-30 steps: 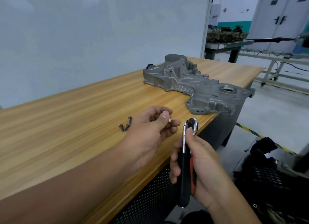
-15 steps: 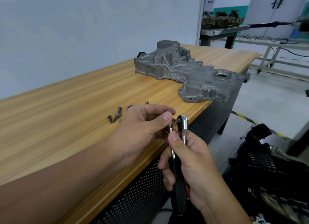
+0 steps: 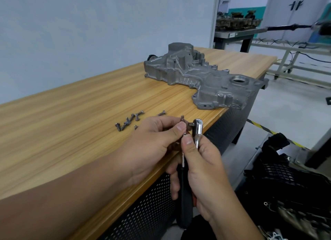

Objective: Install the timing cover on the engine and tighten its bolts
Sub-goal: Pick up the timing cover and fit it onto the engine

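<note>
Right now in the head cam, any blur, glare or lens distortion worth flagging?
Head view: wide-angle bending bows the workbench edge; timing cover and loose bolts read sharp; the ratchet head shows a bright glare patch; the far table at upper right is soft, and the dark rod beside it is smeared; lighting is even, shadows faint.

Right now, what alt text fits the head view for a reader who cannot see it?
Left hand pinches a bolt at the head of a ratchet gripped by the right hand. Loose bolts and a grey timing cover lie on the wooden bench.
</note>
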`<state>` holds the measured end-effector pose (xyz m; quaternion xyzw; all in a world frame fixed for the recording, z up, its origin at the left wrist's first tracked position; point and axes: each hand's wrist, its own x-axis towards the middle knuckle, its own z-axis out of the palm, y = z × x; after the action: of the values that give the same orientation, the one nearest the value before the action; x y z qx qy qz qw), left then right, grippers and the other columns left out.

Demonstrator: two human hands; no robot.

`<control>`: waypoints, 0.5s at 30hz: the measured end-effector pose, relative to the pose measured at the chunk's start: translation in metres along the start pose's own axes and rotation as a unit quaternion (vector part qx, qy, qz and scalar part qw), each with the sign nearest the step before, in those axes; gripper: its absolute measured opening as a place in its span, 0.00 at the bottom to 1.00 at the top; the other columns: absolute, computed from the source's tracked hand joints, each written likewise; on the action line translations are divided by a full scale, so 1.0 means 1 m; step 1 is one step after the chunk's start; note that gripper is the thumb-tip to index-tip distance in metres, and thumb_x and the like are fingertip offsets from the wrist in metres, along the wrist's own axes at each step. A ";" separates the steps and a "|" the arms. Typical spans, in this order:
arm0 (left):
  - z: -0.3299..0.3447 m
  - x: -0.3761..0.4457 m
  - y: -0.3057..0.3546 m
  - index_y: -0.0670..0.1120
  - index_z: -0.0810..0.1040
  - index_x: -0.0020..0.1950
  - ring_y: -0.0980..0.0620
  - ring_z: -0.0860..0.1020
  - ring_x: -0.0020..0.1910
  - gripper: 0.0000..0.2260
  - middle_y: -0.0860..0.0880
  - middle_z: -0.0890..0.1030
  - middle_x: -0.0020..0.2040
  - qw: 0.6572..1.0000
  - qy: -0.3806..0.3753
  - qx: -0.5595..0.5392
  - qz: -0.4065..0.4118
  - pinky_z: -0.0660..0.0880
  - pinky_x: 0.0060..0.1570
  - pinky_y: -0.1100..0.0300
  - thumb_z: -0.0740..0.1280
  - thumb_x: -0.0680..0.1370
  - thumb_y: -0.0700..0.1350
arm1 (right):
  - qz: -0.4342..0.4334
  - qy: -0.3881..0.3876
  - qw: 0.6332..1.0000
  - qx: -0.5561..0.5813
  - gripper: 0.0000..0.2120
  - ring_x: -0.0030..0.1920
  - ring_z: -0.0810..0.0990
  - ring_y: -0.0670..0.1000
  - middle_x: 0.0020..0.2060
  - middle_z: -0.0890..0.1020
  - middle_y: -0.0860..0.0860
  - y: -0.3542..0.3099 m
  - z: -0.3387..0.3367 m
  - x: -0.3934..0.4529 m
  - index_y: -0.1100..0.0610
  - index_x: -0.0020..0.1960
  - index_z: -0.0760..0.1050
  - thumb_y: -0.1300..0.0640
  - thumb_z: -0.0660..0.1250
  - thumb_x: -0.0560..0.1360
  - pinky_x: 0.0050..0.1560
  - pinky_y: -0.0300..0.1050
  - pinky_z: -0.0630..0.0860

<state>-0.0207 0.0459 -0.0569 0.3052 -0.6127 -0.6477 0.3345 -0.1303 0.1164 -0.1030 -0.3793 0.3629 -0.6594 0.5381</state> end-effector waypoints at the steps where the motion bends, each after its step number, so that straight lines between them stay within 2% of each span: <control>1: 0.001 -0.001 0.000 0.40 0.82 0.54 0.47 0.70 0.22 0.11 0.39 0.77 0.36 1.000 0.013 -0.001 -0.002 0.72 0.24 0.58 0.65 0.84 0.46 | -0.007 0.016 1.000 -0.009 0.15 0.20 0.75 0.56 0.31 0.81 0.60 0.001 0.004 0.000 0.50 0.48 0.76 0.38 0.63 0.79 0.23 0.47 0.76; 3: 0.001 0.001 0.005 0.43 0.83 0.50 0.45 0.74 0.26 0.09 0.43 0.78 0.36 0.997 0.069 -0.029 0.021 0.75 0.25 0.56 0.65 0.84 0.44 | -0.021 0.073 0.997 -0.020 0.21 0.24 0.80 0.61 0.32 0.82 0.60 0.003 0.006 0.001 0.50 0.45 0.77 0.33 0.61 0.78 0.26 0.52 0.79; 4: -0.001 0.004 0.010 0.43 0.83 0.48 0.46 0.77 0.30 0.09 0.45 0.79 0.37 0.992 0.104 -0.054 0.041 0.78 0.30 0.54 0.64 0.84 0.43 | -0.025 0.108 0.994 -0.010 0.23 0.27 0.82 0.63 0.33 0.83 0.61 0.002 0.006 0.000 0.52 0.43 0.77 0.32 0.61 0.76 0.28 0.53 0.81; 7: -0.014 0.017 0.032 0.42 0.80 0.49 0.50 0.81 0.34 0.09 0.46 0.81 0.37 0.964 0.176 -0.183 0.082 0.82 0.42 0.51 0.61 0.85 0.41 | -0.018 0.162 0.986 0.043 0.20 0.30 0.83 0.61 0.37 0.84 0.62 0.003 0.001 -0.006 0.52 0.37 0.78 0.37 0.62 0.73 0.30 0.52 0.81; 9: -0.023 0.023 0.045 0.41 0.77 0.51 0.48 0.84 0.36 0.09 0.45 0.82 0.36 0.938 0.205 -0.257 0.109 0.83 0.44 0.48 0.59 0.86 0.41 | 0.020 0.155 0.983 0.099 0.21 0.23 0.75 0.54 0.36 0.83 0.60 0.006 0.003 -0.011 0.54 0.43 0.81 0.37 0.63 0.72 0.24 0.45 0.74; 11: -0.028 0.027 0.049 0.40 0.75 0.52 0.46 0.86 0.39 0.08 0.43 0.83 0.36 0.922 0.226 -0.286 0.128 0.84 0.44 0.47 0.58 0.86 0.41 | 0.071 0.139 0.974 0.163 0.29 0.20 0.65 0.49 0.31 0.78 0.58 0.008 0.008 -0.013 0.57 0.51 0.79 0.32 0.61 0.72 0.22 0.40 0.64; 13: -0.028 0.028 0.047 0.40 0.74 0.51 0.43 0.87 0.43 0.08 0.43 0.84 0.36 0.917 0.240 -0.291 0.131 0.84 0.44 0.47 0.58 0.86 0.41 | 0.095 0.122 0.968 0.196 0.31 0.20 0.61 0.48 0.28 0.74 0.56 0.006 0.011 -0.012 0.59 0.50 0.78 0.31 0.59 0.73 0.24 0.40 0.61; 15: -0.028 0.029 0.043 0.40 0.74 0.50 0.42 0.87 0.46 0.09 0.44 0.84 0.36 0.913 0.255 -0.296 0.119 0.84 0.42 0.47 0.57 0.86 0.41 | 0.088 0.107 0.966 0.216 0.27 0.21 0.62 0.49 0.26 0.70 0.54 0.002 0.012 -0.011 0.58 0.45 0.79 0.34 0.59 0.75 0.26 0.41 0.60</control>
<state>-0.0126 0.0044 -0.0151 0.2716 -0.3188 -0.6548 0.6292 -0.1173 0.1260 -0.1008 -0.1479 0.2989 -0.7092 0.6211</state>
